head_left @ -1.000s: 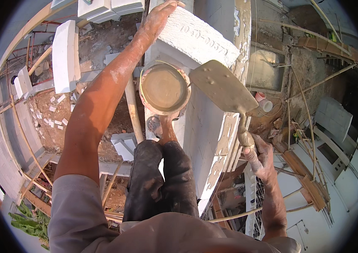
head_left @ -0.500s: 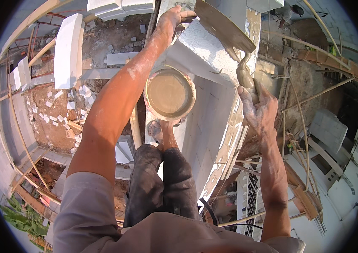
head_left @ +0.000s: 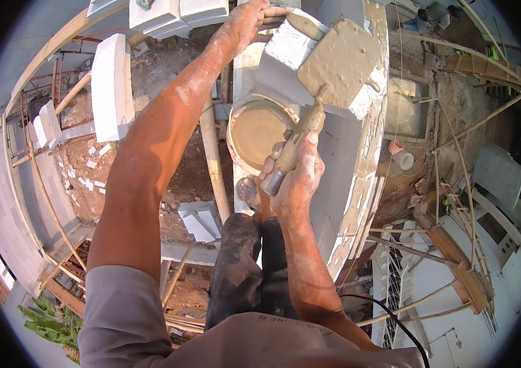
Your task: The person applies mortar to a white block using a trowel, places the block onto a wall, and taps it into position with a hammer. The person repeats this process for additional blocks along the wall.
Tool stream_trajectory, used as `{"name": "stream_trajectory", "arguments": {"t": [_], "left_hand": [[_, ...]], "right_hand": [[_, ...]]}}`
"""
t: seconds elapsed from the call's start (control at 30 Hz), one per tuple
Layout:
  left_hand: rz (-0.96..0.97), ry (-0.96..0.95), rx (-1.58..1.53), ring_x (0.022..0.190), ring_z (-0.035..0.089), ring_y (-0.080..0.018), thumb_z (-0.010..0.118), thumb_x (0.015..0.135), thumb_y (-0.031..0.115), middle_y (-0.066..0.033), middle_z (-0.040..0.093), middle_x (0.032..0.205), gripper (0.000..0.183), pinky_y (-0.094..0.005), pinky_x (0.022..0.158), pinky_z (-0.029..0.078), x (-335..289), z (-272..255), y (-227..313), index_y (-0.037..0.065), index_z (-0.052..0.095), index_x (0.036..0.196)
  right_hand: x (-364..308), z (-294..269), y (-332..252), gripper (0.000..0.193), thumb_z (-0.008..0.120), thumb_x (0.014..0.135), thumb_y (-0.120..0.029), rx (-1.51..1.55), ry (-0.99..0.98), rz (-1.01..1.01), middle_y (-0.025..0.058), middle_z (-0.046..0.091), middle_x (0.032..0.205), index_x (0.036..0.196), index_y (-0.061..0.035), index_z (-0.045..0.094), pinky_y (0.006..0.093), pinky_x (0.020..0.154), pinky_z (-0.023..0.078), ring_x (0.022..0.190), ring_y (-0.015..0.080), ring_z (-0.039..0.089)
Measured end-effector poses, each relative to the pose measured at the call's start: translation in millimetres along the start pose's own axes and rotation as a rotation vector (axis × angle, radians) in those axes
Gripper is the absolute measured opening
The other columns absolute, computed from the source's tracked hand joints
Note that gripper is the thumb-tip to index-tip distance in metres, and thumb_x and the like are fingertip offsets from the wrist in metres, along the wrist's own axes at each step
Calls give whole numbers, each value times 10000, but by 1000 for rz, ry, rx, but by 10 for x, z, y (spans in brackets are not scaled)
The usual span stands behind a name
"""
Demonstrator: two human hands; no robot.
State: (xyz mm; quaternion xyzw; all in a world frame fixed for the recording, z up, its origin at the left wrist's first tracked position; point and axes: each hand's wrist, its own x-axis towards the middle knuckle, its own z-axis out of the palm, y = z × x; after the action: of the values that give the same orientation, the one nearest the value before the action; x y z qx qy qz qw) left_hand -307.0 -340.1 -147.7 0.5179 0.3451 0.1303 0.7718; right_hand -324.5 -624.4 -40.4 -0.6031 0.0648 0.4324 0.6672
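My right hand (head_left: 297, 168) is wrapped round the mortar-coated handle of a trowel (head_left: 341, 61). The broad, squarish blade has its mortar-smeared face turned up and lies over or just above the top of a white block (head_left: 280, 48) on the wall; whether they touch I cannot tell. At the block's far left end, my left hand (head_left: 254, 23) has its fingers stretched out against or close to the block, holding nothing. A round bucket (head_left: 232, 140) of wet grey-brown mortar stands between my arms, partly hidden by my right hand.
Mortar streaks the wall top (head_left: 358, 202) to the right, with a taut string (head_left: 400, 80) beside it. White blocks (head_left: 110, 86) stand at left. Bamboo poles (head_left: 213, 159) cross the drop below. My bare foot (head_left: 248, 191) is just behind the bucket.
My right hand has swung left and toward me, close to the bucket. The trowel blade has turned from a steep tilt to face up over the block. My left hand remains near the block's end.
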Motion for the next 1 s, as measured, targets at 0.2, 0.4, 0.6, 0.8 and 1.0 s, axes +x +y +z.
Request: {"name": "stream_trajectory", "arguments": {"t": [0.2,0.4,0.6,0.8,1.0], "left_hand": [[20,-11,7,1311,442,-268,313,1013,364,-223,483,1427,582,-396,1130,304,20,4,36,-34,445,1417],[54,10,-108,1301,466,-282,316,1023,322,-194,463,1456,529,-402,1127,320,-30,21,26,-44,461,1376],[180,68,137,1311,473,-277,332,1020,339,-167,509,1419,513,-397,1108,347,-143,110,38,-23,465,1358],[81,75,245,1282,494,-264,353,1009,421,-98,544,1394,536,-437,1067,364,-133,221,208,95,450,1423],[94,23,-60,1361,405,-314,529,924,522,-131,480,1460,721,-458,1119,306,-66,120,23,85,392,1481]], "right_hand": [[-564,30,247,445,450,1031,-412,0,-212,160,68,565,665,960,7,580,264,408,409,467,136,518],[-367,-718,-711,509,575,978,-439,-636,-260,-78,19,555,645,1087,56,614,247,511,426,571,75,515],[386,-1222,-1285,502,722,866,-428,-1396,-145,-764,118,630,681,1055,34,668,353,652,477,581,218,562],[438,-1467,-1207,460,715,867,-424,-1440,-91,-699,99,625,650,1023,8,678,362,636,476,563,222,578],[444,-1367,-1153,488,721,868,-418,-1276,-133,-686,132,640,679,1050,34,682,336,597,488,593,210,624]]}}
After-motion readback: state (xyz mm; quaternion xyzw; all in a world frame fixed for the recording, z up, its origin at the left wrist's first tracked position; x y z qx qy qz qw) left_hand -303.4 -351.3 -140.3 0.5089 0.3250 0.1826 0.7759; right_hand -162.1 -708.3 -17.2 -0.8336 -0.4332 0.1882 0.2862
